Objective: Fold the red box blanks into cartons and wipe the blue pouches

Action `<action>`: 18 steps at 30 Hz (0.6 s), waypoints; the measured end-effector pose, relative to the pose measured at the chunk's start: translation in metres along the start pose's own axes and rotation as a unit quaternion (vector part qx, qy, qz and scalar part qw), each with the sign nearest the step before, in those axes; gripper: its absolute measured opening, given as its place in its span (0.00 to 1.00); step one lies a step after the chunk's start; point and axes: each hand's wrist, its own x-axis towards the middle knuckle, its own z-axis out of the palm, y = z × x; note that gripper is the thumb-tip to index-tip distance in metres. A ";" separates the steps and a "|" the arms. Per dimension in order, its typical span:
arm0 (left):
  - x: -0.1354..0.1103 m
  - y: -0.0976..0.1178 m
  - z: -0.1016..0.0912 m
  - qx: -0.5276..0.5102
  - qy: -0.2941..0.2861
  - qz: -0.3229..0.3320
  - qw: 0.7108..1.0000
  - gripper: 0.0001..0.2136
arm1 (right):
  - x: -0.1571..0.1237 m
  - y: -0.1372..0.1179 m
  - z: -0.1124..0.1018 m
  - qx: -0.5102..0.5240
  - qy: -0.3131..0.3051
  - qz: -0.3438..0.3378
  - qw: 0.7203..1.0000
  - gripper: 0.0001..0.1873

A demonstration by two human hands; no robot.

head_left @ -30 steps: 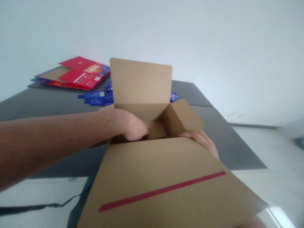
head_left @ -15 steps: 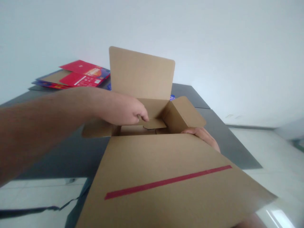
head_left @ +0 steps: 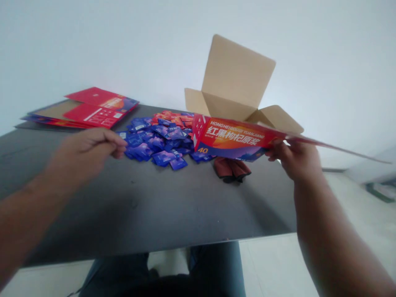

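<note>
My right hand [head_left: 295, 159] grips the near side of an open cardboard box [head_left: 232, 138] and holds it above the dark table [head_left: 154, 202]. The box is brown inside, red and orange outside with printed lettering, and its flaps stand open. My left hand [head_left: 89, 150] hovers over the table at the left, fingers curled together, its tips just beside a pile of small blue and red sachets [head_left: 161, 142]. Nothing shows plainly between those fingers.
A stack of flat red box blanks [head_left: 83, 109] lies at the table's far left. A dark red crumpled object [head_left: 232, 169] rests on the table under the held box. A white wall stands behind; my legs show below the table's near edge.
The box has moved away from me to the right, now held by my right hand alone. My left hand has left the box's inside and gone left toward the sachets.
</note>
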 end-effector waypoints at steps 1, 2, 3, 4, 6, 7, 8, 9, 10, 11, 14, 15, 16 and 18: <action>-0.005 -0.006 0.015 0.005 -0.033 0.023 0.999 0.09 | 0.016 0.007 -0.003 -0.006 0.015 -0.001 1.000 0.27; -0.009 -0.012 0.028 0.014 -0.047 0.057 0.997 0.09 | 0.033 0.014 -0.007 -0.017 0.016 0.000 1.000 0.27; -0.012 -0.019 0.040 0.014 -0.038 0.078 0.996 0.10 | 0.048 0.022 -0.010 -0.023 0.017 0.004 1.000 0.27; -0.013 -0.027 0.050 0.012 -0.025 0.081 0.996 0.10 | 0.064 0.029 -0.014 -0.029 0.016 0.008 0.999 0.25; -0.013 -0.041 0.065 0.036 -0.042 0.065 0.996 0.11 | 0.091 0.045 -0.018 -0.046 0.032 0.018 0.998 0.20; -0.012 -0.047 0.071 0.046 -0.059 0.043 0.996 0.12 | 0.103 0.053 -0.020 -0.060 0.038 0.031 0.997 0.17; -0.010 -0.052 0.075 0.053 -0.077 0.016 0.995 0.14 | 0.115 0.061 -0.020 -0.071 0.041 0.039 0.996 0.14; -0.009 -0.056 0.079 0.054 -0.100 -0.009 0.993 0.15 | 0.125 0.070 -0.020 -0.076 0.041 0.045 0.995 0.13; -0.008 -0.059 0.082 0.053 -0.122 -0.031 0.991 0.17 | 0.135 0.079 -0.020 -0.079 0.040 0.050 0.995 0.12; -0.007 -0.062 0.084 0.050 -0.143 -0.048 0.987 0.18 | 0.145 0.089 -0.019 -0.077 0.038 0.055 0.995 0.13; -0.005 -0.066 0.087 0.049 -0.180 -0.080 0.979 0.21 | 0.172 0.123 -0.011 -0.064 0.037 0.084 0.994 0.15; -0.005 -0.067 0.088 0.053 -0.186 -0.085 0.977 0.21 | 0.181 0.136 -0.007 -0.060 0.040 0.096 0.993 0.14; -0.006 -0.069 0.089 0.058 -0.191 -0.088 0.976 0.22 | 0.190 0.148 -0.002 -0.057 0.045 0.110 0.991 0.14; -0.007 -0.074 0.093 0.066 -0.200 -0.083 0.974 0.22 | 0.205 0.174 0.010 -0.052 0.048 0.136 0.988 0.12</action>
